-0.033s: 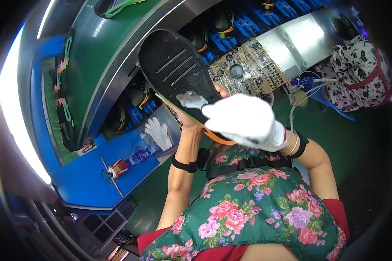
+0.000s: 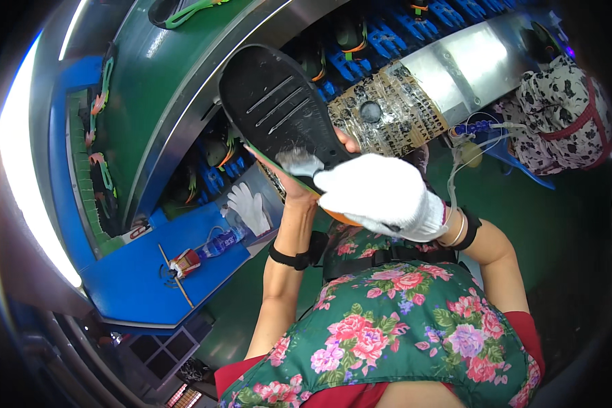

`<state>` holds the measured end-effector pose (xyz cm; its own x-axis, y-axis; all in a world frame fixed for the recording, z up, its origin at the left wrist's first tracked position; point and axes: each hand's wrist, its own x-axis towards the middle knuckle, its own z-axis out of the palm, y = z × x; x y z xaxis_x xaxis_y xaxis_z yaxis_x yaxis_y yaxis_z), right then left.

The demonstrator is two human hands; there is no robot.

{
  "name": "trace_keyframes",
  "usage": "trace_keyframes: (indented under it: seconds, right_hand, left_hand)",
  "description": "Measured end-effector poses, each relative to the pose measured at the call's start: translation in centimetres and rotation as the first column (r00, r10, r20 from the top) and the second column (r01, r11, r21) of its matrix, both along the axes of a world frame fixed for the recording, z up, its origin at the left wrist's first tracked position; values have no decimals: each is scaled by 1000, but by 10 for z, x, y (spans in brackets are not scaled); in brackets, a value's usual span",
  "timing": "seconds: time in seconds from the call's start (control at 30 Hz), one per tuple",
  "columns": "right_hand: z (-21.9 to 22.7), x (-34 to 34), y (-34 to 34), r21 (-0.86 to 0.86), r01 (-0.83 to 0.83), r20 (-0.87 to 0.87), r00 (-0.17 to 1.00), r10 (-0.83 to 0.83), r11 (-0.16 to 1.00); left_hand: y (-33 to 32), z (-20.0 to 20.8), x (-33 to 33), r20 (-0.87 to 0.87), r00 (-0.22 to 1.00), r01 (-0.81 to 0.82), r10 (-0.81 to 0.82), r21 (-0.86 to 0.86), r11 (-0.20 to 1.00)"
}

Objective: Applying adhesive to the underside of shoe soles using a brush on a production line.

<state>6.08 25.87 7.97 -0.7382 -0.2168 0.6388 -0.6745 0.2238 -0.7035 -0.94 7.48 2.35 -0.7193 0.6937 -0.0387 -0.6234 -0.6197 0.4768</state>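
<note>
A black sole-shaped piece (image 2: 268,102), probably a shoe sole, slants across the middle with raised lines on its face. My bare left hand (image 2: 296,187) grips it from underneath, with fingertips showing at its right edge. A white cotton glove covers my right hand (image 2: 377,194), which is closed around a flat brush (image 2: 299,162). The brush's handle is hidden in the glove, and its bristles rest against the black face. Under the glove an orange edge (image 2: 343,218) peeks out.
A taped cardboard piece (image 2: 387,112) lies on the metal ledge (image 2: 462,64) ahead. The green conveyor (image 2: 163,68) runs at upper left. On the blue table (image 2: 132,289) are a white glove (image 2: 249,209) and a bottle (image 2: 221,241). Patterned cloth (image 2: 557,109) hangs at right.
My gloved right hand has shifted slightly down, and less of the orange edge shows below it. The brush bristles have moved a little on the black surface. My left hand keeps its grip.
</note>
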Motion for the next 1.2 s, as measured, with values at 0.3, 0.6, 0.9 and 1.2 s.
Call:
trace_keyframes:
  seconds: [0.3, 0.6, 0.9, 1.2]
  right_hand:
    - [1, -4, 1, -14, 96, -57, 994, -97, 995]
    - [-7, -5, 0, -44, 84, 29, 996, -83, 995]
    - [-6, -9, -2, -57, 76, 34, 997, -74, 995]
    - [-14, -7, 1, -120, 62, 104, 993, -50, 991]
  left_hand:
    - [6, 15, -11, -55, 990, -134, 132, -45, 990]
    - [2, 1, -30, -91, 984, -151, 153, 35, 988]
    - [-1, 3, -37, -113, 970, -206, 216, 92, 974]
    - [-6, 1, -44, -282, 930, -229, 234, 51, 972]
